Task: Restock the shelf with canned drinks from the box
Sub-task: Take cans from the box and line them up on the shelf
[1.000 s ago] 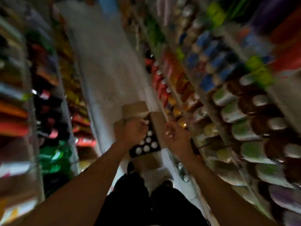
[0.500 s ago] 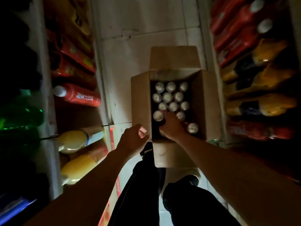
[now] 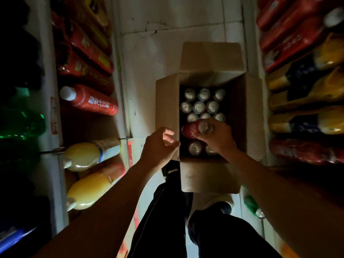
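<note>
the scene is dim overall, with heavy vignetting: corners at 7, 10 and 4 o'clock sink to near black. the brightest patch is the pale floor (image 3: pixel 167 43) at 12 o'clock, lit from above. small glare spots sit on the can tops (image 3: pixel 199 107) near centre and on the yellow bottles (image 3: pixel 87 155) at 8 o'clock. wide-angle distortion splays the shelf goods outward at 3 and 9 o'clock, where they smear soft. the forearms at 6 o'clock are shadowed; detail is noisy.
</note>
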